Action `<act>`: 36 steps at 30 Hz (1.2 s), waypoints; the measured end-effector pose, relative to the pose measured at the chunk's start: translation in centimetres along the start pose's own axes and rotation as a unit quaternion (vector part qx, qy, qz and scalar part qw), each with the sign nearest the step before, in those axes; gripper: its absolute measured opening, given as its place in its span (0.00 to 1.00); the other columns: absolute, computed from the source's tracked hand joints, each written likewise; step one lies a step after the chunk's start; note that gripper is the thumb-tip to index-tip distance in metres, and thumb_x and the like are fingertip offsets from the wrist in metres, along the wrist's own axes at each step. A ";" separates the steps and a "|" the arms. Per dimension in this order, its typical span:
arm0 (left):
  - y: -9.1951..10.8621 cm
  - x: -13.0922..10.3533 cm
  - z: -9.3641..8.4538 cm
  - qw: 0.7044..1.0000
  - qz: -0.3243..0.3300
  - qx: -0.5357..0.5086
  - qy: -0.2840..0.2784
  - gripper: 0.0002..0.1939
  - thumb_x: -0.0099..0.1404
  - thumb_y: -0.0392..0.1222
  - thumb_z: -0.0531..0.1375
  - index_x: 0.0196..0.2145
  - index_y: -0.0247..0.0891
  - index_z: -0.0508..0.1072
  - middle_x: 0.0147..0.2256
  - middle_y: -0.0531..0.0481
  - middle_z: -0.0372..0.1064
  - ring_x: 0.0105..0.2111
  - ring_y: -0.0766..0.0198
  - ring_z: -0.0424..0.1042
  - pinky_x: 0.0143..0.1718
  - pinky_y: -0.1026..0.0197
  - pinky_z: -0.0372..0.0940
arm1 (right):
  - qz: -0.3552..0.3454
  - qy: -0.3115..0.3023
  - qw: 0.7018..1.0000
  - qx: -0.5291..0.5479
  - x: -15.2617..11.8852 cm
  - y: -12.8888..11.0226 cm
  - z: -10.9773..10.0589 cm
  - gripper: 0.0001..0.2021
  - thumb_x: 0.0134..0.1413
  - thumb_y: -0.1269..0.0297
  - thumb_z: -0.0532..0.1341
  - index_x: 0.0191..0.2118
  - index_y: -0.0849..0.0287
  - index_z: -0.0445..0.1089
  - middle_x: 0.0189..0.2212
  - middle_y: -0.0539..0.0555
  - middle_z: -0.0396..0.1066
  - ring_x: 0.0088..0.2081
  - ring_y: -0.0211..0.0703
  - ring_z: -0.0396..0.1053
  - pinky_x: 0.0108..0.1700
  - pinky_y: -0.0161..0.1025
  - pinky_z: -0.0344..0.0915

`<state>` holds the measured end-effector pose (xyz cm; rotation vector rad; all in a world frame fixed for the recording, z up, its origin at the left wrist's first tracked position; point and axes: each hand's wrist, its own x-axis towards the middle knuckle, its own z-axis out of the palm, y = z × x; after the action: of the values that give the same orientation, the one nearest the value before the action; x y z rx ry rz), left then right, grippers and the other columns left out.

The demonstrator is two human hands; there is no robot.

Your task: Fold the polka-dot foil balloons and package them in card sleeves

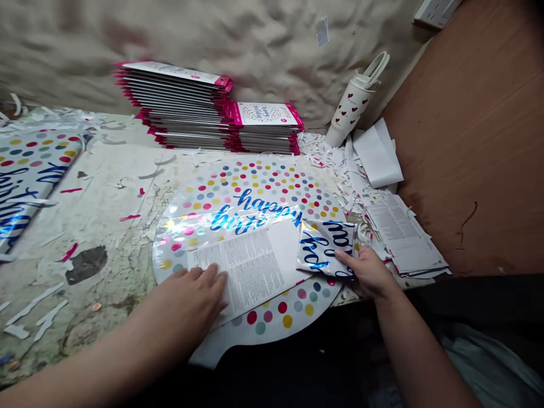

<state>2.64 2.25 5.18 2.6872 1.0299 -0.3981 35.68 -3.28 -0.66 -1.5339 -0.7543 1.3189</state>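
Note:
A flat foil balloon (272, 192) with coloured dots and blue "happy birthday" lettering lies on the table in front of me. Across its lower half rests a printed paper sheet (255, 272) covered in small text. My left hand (195, 297) lies on the sheet's left end, fingers stretched out and pressing it down. At the sheet's right end, my right hand (369, 269) pinches the edge of a folded foil balloon (321, 249) with blue lettering, thumb on top. The balloon's tail hangs past the front edge of the table.
Stacked pink-edged packages (182, 107) and a shorter stack (266, 127) stand at the back. A white tumbler with hearts (351, 107) leans near the wall. Printed sheets (403, 238) lie at right, other folded foil (34, 175) at left. Paper scraps (323, 153) litter the table (123, 238).

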 end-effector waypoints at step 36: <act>1.7 10.2 -1.0 0.932 0.311 -0.058 0.175 0.07 0.58 0.37 0.51 0.28 0.36 0.68 0.30 0.46 0.66 0.33 0.59 0.61 0.41 0.56 0.57 | -0.023 0.000 0.988 -0.151 3.0 -2.9 4.9 0.15 0.41 0.52 0.65 0.25 0.58 0.63 0.16 0.44 0.64 0.17 0.32 0.59 0.18 0.30 0.55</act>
<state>11.29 7.58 2.92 2.8339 0.2051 0.2608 32.02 1.68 0.98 -1.7412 -1.0206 1.2099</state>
